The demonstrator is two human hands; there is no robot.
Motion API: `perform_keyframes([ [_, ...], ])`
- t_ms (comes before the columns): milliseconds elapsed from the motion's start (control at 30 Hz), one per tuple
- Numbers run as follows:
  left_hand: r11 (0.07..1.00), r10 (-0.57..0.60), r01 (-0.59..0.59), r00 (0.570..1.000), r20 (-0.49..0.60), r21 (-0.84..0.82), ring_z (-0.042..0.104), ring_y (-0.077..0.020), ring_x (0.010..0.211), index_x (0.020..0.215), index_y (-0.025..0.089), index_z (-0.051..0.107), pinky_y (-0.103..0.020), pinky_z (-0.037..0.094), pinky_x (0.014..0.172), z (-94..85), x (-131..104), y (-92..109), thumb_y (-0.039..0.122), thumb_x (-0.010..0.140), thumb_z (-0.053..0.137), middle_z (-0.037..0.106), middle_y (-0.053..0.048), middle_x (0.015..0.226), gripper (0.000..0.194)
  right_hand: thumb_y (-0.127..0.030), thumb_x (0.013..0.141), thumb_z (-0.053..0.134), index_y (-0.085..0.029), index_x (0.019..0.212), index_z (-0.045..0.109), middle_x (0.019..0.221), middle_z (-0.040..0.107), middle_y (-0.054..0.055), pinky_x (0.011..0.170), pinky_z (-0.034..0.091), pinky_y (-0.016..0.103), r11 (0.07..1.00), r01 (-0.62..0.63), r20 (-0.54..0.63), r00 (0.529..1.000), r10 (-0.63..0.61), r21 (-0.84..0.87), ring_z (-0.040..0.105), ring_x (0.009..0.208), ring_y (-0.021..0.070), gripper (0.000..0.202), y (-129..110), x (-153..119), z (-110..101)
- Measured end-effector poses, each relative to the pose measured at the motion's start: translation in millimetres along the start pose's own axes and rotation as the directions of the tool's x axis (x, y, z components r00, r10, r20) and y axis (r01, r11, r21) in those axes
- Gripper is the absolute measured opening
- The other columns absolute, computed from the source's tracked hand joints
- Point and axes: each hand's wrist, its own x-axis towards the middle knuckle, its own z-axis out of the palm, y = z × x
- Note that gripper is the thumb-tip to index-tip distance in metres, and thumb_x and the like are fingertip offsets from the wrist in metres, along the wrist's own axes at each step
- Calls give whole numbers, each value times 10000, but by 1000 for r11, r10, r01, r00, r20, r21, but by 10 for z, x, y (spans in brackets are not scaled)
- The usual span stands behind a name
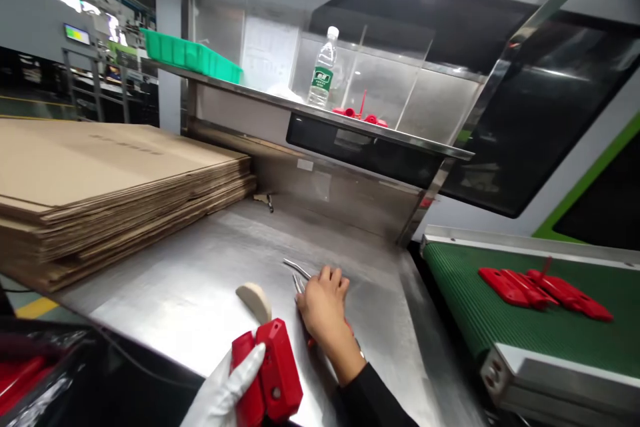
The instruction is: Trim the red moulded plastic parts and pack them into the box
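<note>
My left hand [226,383], in a white glove, holds a red plastic part [280,373] made of two block-like halves side by side, its thumb lying across them. Bare and in a black sleeve, my right hand [324,307] rests low over the metal table with its fingers curled. A thin bent metal rod [296,267] and the slim metal jaws of what look like pliers [299,283] stick out from beneath it. Bits of red handle show below the palm; the fingers' grip is hidden. A pale, curved, wood-coloured piece [256,300] lies just beyond the red part.
Stacked flat cardboard [125,167] covers the table's left side. On the right, a green conveyor belt [465,327] carries red moulded parts [545,290]. The shelf above bears a green tray [190,57], a water bottle [323,70] and small red pieces [360,115]. Black plastic lines a container [55,373] lower left.
</note>
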Motion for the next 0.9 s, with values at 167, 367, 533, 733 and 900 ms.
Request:
perform_keyframes([
  [167,1000,24,-23,998,-53,17,770,-280,713,1225,129,642,-335,638,624,-29,99,-5,88,673,843,787,-63,777,589,-401,927,717,-172,948,716,1163,623,74,997,431,490,999,-21,21,1000,22,-27,519,1175,297,230,144,16,-53],
  [367,999,4,-5,1000,-22,-50,755,-229,676,1196,99,630,-307,635,616,-2,61,-37,102,760,787,779,-76,801,464,-340,1007,613,-172,956,690,1140,642,67,997,461,486,987,-163,14,987,163,-7,559,1156,267,192,396,73,13],
  [533,983,-36,39,999,19,-180,760,-221,764,1167,122,612,-377,646,690,60,-26,1,46,868,650,771,-96,910,311,-368,1016,607,-172,930,680,1058,667,52,908,527,430,981,-193,72,979,192,14,614,1060,236,226,496,102,19],
  [733,977,-103,107,994,32,-183,743,-206,679,1199,152,632,-337,620,668,60,-42,14,100,800,740,772,-85,915,416,-325,1043,551,-172,988,690,1089,657,62,968,463,449,994,-98,-47,994,96,-49,580,1093,247,214,417,-29,-61],
  [900,983,-113,116,993,28,-139,764,-255,721,1320,131,605,-367,635,683,66,-33,39,71,754,755,786,-113,947,589,-366,953,696,-164,977,733,1103,646,84,996,397,508,1000,-11,-86,996,11,-3,522,1124,309,207,335,-48,-34],
])
